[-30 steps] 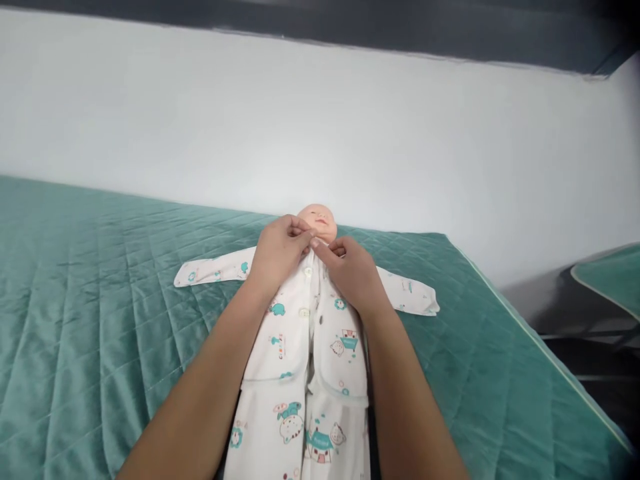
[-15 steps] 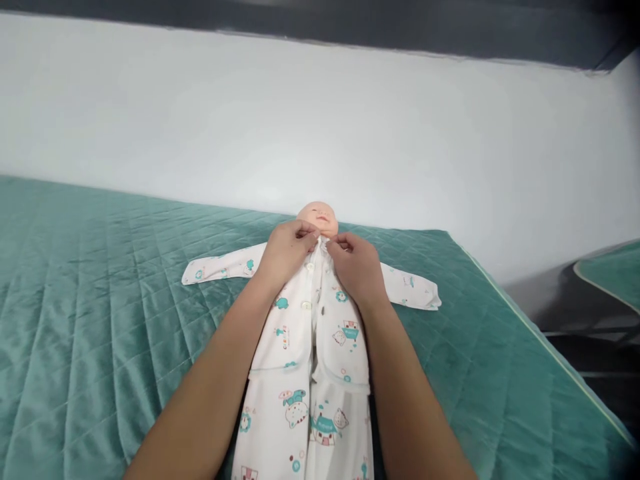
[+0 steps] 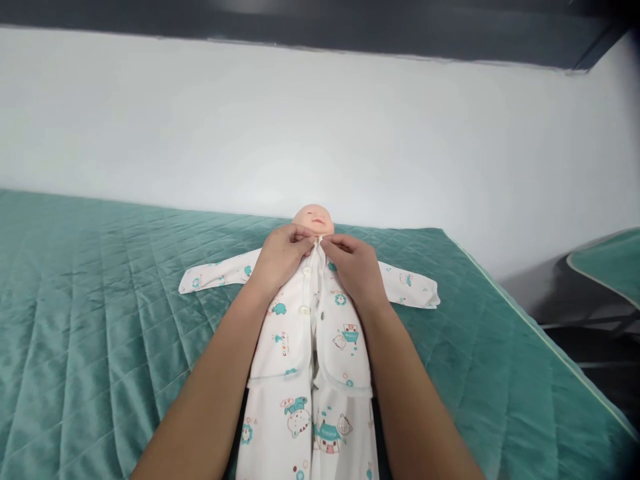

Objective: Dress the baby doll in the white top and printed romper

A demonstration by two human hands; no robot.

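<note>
Fingers of our left hand and right hand pinch the collar edges of the white baby shirt with teal cartoon prints, seemingly at its top button. The shirt is on the bald plastic doll, which lies mid-bed on the teal quilted bedspread, its head toward the far white wall.

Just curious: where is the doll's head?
Head view, centre: the doll's head lies on the quilt, just beyond the left hand and right hand pinching its shirt.
</note>
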